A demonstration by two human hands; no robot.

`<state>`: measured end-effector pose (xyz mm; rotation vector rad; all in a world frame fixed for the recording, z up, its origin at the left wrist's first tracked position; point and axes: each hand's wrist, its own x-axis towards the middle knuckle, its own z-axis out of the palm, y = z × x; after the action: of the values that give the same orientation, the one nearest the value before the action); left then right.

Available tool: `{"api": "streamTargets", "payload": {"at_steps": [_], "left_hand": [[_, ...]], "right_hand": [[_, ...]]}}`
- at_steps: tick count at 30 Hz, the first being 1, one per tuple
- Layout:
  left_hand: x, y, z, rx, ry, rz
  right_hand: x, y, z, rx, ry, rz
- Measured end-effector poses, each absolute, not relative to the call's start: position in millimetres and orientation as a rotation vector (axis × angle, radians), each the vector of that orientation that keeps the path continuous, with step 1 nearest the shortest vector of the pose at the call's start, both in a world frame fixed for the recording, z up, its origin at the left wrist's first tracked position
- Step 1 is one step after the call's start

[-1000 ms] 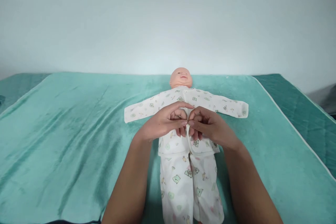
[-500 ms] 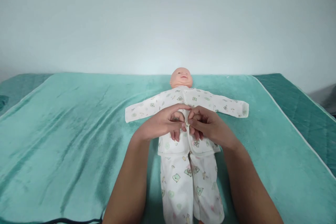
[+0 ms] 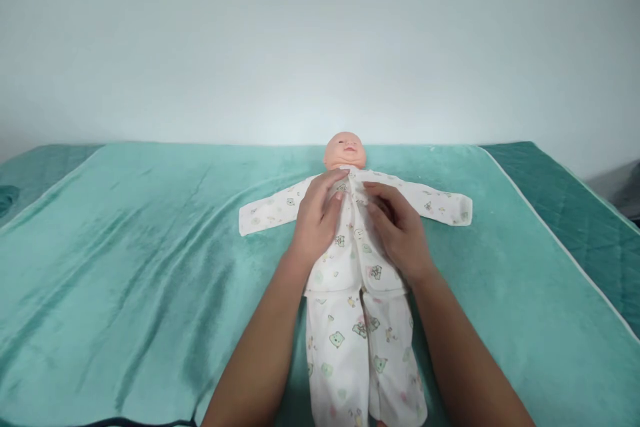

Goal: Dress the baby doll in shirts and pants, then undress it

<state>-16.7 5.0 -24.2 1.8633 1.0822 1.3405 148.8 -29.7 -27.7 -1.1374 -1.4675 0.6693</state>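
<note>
A baby doll point(image 3: 345, 149) lies on its back on a teal blanket point(image 3: 150, 247), its head pointing away from me. It wears a white printed shirt point(image 3: 357, 240) with sleeves spread sideways and matching white trousers point(image 3: 360, 353). My left hand point(image 3: 317, 217) lies on the doll's chest left of the shirt's front opening, fingers stretched toward the collar. My right hand point(image 3: 397, 227) lies on the chest right of the opening, fingers likewise extended and flat. Neither hand holds anything.
The blanket covers a darker green quilted mattress point(image 3: 575, 213) showing at the right and far left. A pale wall point(image 3: 320, 47) rises behind the bed. A dark cable point(image 3: 125, 421) runs along the bottom left edge.
Both hands have left their pinch at the shirt's middle closure, moved up toward the collar and flattened on the chest. The shirt front now lies closed.
</note>
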Motion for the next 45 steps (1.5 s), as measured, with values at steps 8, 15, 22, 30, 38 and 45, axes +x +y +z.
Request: {"api": "streamTargets", "payload": {"at_steps": [8,15,22,30,38,45], "left_hand": [[-14.1,11.1,-32.2,2.185,1.230,1.157],[-13.0,14.8,-31.6,2.159,1.247,1.120],[-27.3,17.3,-49.3,2.100,1.343,1.061],[-84.1,-7.1,-89.0,2.259,1.960,0.754],[-115.9,-41.9,-99.0,1.829,2.298,0.628],[-98.9,-137.4,-109.8,1.848,1.966,1.081]], "right_hand": [[150.9,-22.5,-35.2,-1.172,-1.856,0.441],[150.5,-12.1,-32.5,-1.232,-1.888,0.459],[171.5,2.3,-60.4,-1.348,-1.709,0.483],[242.9,-27.9,-93.7,-2.044,-1.804,0.020],[274.5,-88.4,-97.2,-2.248,-1.762,0.027],[222.4,-191.6,-112.0,-1.794,-1.823,0.195]]}}
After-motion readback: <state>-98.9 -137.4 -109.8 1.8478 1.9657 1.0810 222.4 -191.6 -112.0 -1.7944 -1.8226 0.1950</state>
